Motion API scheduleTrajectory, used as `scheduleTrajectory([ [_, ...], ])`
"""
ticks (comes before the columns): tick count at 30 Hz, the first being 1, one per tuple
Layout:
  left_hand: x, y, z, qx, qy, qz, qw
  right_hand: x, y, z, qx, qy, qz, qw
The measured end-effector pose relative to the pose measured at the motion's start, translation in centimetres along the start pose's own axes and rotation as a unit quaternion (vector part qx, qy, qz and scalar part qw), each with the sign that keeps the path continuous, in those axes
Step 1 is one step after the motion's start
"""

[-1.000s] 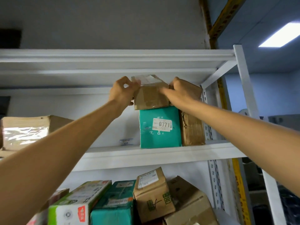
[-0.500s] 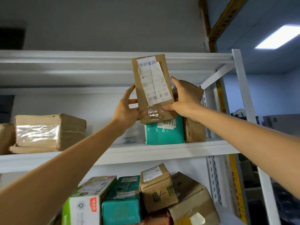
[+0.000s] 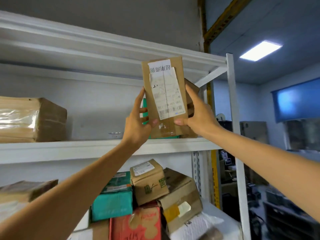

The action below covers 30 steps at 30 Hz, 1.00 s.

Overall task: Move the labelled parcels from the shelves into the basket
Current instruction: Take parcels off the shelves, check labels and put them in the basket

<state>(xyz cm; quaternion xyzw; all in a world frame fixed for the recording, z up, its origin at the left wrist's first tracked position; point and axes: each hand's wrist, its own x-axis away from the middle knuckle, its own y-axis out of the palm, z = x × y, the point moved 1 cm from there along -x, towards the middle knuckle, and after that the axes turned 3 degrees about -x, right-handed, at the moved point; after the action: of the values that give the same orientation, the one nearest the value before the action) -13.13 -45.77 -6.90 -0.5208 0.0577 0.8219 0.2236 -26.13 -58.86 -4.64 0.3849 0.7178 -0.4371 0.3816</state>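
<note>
A brown cardboard parcel (image 3: 165, 94) with a white shipping label facing me is held upright in front of the upper shelf (image 3: 86, 149). My left hand (image 3: 138, 122) grips its left edge, thumb on the front. My right hand (image 3: 197, 111) grips its right edge, thumb across the lower front. Behind it, mostly hidden, a teal parcel (image 3: 145, 108) and a brown box (image 3: 191, 94) stand on the shelf. No basket is in view.
A large taped brown parcel (image 3: 32, 118) sits at the left of the same shelf. The lower shelf holds several parcels: a teal one (image 3: 112, 203), a labelled brown box (image 3: 149, 181), a red box (image 3: 143, 222). A white shelf post (image 3: 233, 104) stands at the right.
The parcel was lifted off the teal box and turned upright so its label faces me. It now sits nearer to me, and the view has shifted left and up.
</note>
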Motion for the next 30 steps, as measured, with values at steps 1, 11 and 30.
scheduleTrajectory([
  [1, 0.4, 0.4, -0.2, 0.013, 0.006, -0.011, 1.0, 0.9, -0.3, -0.2, 0.015, 0.007, 0.009, 1.0],
  [11, 7.1, 7.1, -0.3, 0.174, 0.03, -0.134, 0.975, 11.5, -5.6, -2.5, 0.176, 0.132, 0.048, 0.974],
  [30, 31.6, 26.1, 32.7, 0.482, 0.099, -0.437, 0.753, 42.7, -31.1, -24.6, 0.524, 0.354, 0.32, 0.705],
])
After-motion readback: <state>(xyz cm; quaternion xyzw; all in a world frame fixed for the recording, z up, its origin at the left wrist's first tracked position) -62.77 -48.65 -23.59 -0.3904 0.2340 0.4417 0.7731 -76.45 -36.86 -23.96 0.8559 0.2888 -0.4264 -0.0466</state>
